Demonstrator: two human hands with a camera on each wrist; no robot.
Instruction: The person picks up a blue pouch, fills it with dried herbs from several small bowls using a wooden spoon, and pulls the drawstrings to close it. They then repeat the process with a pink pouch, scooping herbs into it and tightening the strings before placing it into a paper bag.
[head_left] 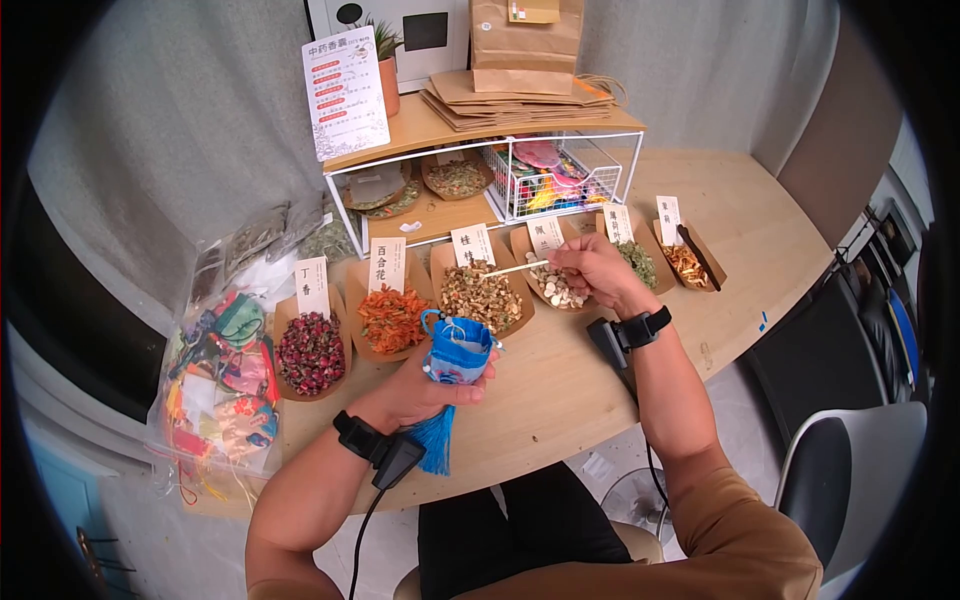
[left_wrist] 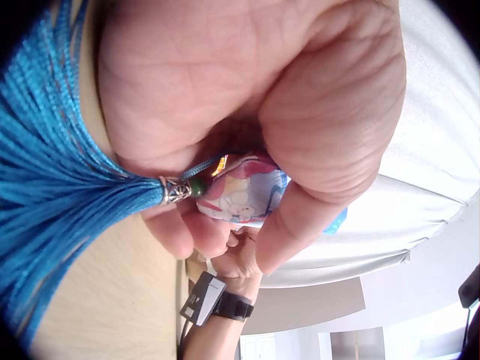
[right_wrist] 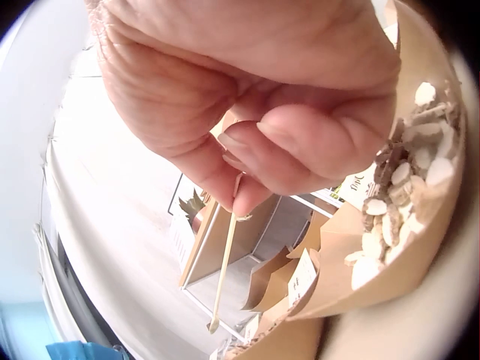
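Note:
My left hand (head_left: 418, 393) grips a small blue drawstring pouch (head_left: 460, 352), its mouth upward and spread. A blue tassel (head_left: 434, 442) hangs under it; the left wrist view shows the pouch's printed cloth (left_wrist: 244, 196) between thumb and fingers. With thumb and fingertips, my right hand (head_left: 597, 272) pinches a thin wooden stick (right_wrist: 225, 274) with a small widened tip. The stick points left, over the paper tray of brown chopped herbs (head_left: 482, 300). Below the right hand lies a tray of white slices (head_left: 560, 288).
Left of these stand trays of dried rosebuds (head_left: 311, 352) and orange petals (head_left: 393, 319); to the right, green leaves (head_left: 637, 263) and yellowish chips (head_left: 686, 266) with a dark tool. A plastic bag of colourful pouches (head_left: 225, 385) lies left. Behind is a shelf (head_left: 440, 122) bearing paper bags.

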